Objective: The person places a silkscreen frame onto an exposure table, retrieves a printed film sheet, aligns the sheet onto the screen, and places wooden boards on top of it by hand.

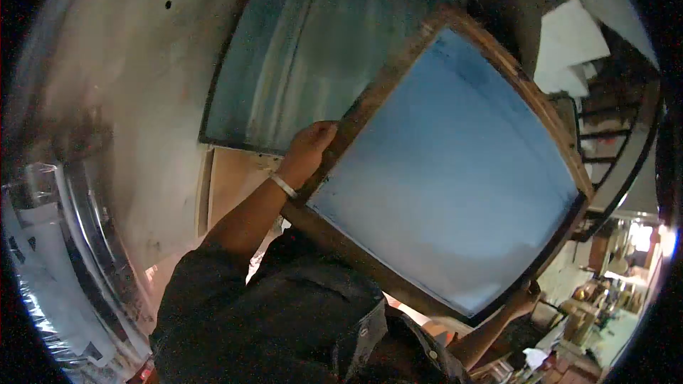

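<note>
A large wooden-framed screen (441, 163) with a smooth pale-blue face is held up tilted in front of my chest. My left hand (309, 152), with a light band at the wrist, is closed on the left side of its brown frame. Near the lower right corner my right hand (523, 301) grips the frame's edge; most of its fingers are hidden behind the wood. Behind the screen stands a dark greenish panel (299, 64) with pale vertical streaks, partly covered by the frame.
Clear plastic-wrapped material (60, 263) stands at the left by a pale wall (153, 99) with black lettering. White sheets (569, 46) and a black metal rack (608, 135) are at the upper right. Cluttered goods (587, 313) fill the lower right.
</note>
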`<state>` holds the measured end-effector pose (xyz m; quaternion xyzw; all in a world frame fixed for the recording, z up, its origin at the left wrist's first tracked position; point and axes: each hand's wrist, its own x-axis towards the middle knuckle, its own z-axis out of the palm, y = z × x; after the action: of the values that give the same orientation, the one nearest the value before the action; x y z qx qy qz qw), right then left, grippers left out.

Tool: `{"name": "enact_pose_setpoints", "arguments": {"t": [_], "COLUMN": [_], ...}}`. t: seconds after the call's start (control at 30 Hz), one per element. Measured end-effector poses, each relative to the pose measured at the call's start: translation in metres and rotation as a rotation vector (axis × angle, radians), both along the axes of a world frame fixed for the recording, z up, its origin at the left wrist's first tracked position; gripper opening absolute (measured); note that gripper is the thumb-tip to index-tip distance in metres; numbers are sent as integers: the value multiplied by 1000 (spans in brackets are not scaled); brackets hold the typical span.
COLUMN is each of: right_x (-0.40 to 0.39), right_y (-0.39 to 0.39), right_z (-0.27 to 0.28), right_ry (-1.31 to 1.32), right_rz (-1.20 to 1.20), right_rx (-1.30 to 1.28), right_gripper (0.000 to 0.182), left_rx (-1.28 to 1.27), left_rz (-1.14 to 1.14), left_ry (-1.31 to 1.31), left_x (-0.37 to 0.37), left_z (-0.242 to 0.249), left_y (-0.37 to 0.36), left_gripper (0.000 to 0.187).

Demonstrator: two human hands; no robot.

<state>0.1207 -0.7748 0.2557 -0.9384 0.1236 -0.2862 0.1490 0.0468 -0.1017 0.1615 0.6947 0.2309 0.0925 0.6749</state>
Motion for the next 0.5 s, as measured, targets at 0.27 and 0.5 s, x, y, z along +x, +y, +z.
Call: {"name": "enact_pose_setpoints", "arguments": {"t": [0.27,0.5], "right_x": [134,194], "right_y": [61,172], "right_z": [-22,-6], "right_ry": [51,169], "right_rz": [198,165], "right_rx": [141,6], "right_gripper": [29,38], "left_rx": [174,-90], "left_rz": [181,321], "left_ry": [104,312], "left_x": [-18,-24], "left_z": [-24,1], "left_y": [6,54], "left_gripper": [50,56]}}
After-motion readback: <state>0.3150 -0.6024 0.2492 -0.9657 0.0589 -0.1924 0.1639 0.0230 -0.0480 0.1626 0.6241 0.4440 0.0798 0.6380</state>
